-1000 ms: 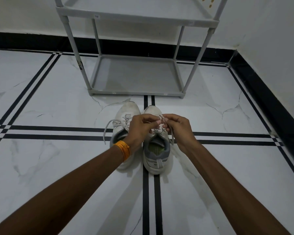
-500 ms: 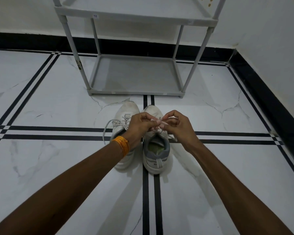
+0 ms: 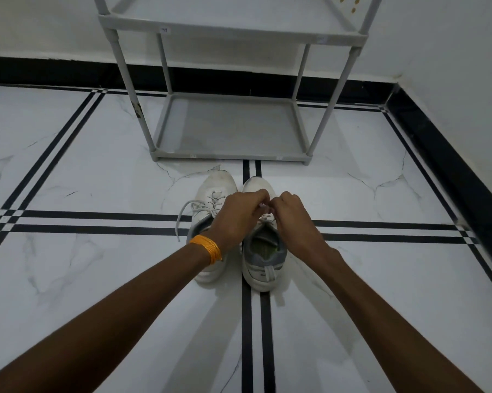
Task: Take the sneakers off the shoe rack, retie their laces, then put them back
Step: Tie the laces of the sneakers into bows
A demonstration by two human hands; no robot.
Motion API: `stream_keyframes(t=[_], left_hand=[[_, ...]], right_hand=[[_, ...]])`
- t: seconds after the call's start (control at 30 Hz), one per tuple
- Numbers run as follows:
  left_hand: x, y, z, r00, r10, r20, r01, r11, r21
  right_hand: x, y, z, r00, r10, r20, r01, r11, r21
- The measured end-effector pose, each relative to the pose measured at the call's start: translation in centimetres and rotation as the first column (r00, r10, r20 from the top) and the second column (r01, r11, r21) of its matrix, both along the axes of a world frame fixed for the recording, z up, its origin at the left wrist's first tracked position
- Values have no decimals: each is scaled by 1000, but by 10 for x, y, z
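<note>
Head view, two sneakers [image 3: 240,236], two hands [image 3: 267,215], one rack [image 3: 230,129]

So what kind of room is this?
Probably a home entryway corner: a grey plastic shoe rack against the white wall, white marble-look floor tiles with black stripes, and white sneakers on them.

Glossy white marble floor [image 3: 69,279] with black double stripes, plain white walls [image 3: 451,38], black skirting [image 3: 54,72] running round the corner.

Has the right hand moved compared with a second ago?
Yes. The right hand has curled in over the white right sneaker, its fingers now bunched against the left hand.
</note>
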State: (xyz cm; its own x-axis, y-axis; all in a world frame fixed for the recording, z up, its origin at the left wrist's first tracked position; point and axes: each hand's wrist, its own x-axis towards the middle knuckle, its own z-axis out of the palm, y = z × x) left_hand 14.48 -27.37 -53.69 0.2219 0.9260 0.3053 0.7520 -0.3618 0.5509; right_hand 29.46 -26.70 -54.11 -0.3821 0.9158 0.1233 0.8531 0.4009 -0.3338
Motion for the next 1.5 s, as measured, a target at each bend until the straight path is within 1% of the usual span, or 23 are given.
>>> stream_keyframes(t=[0.07,0.13,0.17,0.2,0.27,0.3,0.33,0.4,0.43,0.47,0.5,0.57,0.63,0.73,0.83,0.9,1.0,1.13,1.23,1.37,1.43,1.5], left_hand=[[2,2,-2,993,-15,-115,18,999,26],[5,5,-1,972,-13,-234,17,1000,15],[5,6,1,967,-12,-253,13,1000,3],[5,7,2,976,-13,-218,8,1000,-26],[3,9,8,999,2,-47,-8,990,-139],[1,10,10,999,25,37,-15,973,-232],[0,12,13,992,53,118,-8,936,-351],[0,14,16,957,119,264,66,799,-598],[0,14,17,936,156,314,101,738,-667],[1,14,18,917,191,350,120,704,-700],[1,15,17,899,224,376,125,692,-711],[1,14,17,863,282,420,124,687,-716],[1,14,19,842,301,448,141,679,-721],[2,12,25,858,273,435,142,688,-712],[-1,12,26,863,281,420,112,705,-701],[-2,13,28,860,276,429,115,714,-690],[-5,17,29,885,258,388,82,733,-675],[-9,18,28,896,251,365,70,734,-676],[-7,15,25,906,227,358,82,736,-672],[-6,15,26,910,213,355,85,743,-664],[-8,17,27,894,242,377,77,745,-662],[-11,19,26,848,305,433,62,755,-653]], right_hand=[[0,0,0,1000,-13,9,13,1000,-6],[1,1,-1,999,-33,22,33,999,-3],[2,2,-2,999,-33,29,33,999,1],[3,2,-3,999,-33,28,32,999,7],[7,2,-3,999,-39,-26,40,999,9],[8,3,-2,997,-46,-67,46,999,5],[10,3,-2,991,-58,-118,58,998,-7],[13,4,0,972,-90,-216,83,996,-42],[14,3,1,966,-95,-241,87,995,-46],[15,1,2,962,-98,-254,93,995,-32],[15,-2,4,960,-100,-262,105,994,5],[16,-8,9,968,-67,-244,102,985,136],[16,-11,13,987,-6,-161,48,965,258],[16,-10,13,998,45,-40,-30,943,330],[15,-5,13,995,86,52,-99,930,355],[15,-3,15,992,115,60,-129,933,337],[16,-1,19,988,141,61,-153,939,307],[18,2,19,985,171,7,-169,960,222],[19,2,17,985,161,-53,-151,975,161],[17,6,19,989,146,-31,-143,987,76],[17,8,21,988,137,-67,-135,990,36],[21,9,24,985,111,-130,-111,994,2]])
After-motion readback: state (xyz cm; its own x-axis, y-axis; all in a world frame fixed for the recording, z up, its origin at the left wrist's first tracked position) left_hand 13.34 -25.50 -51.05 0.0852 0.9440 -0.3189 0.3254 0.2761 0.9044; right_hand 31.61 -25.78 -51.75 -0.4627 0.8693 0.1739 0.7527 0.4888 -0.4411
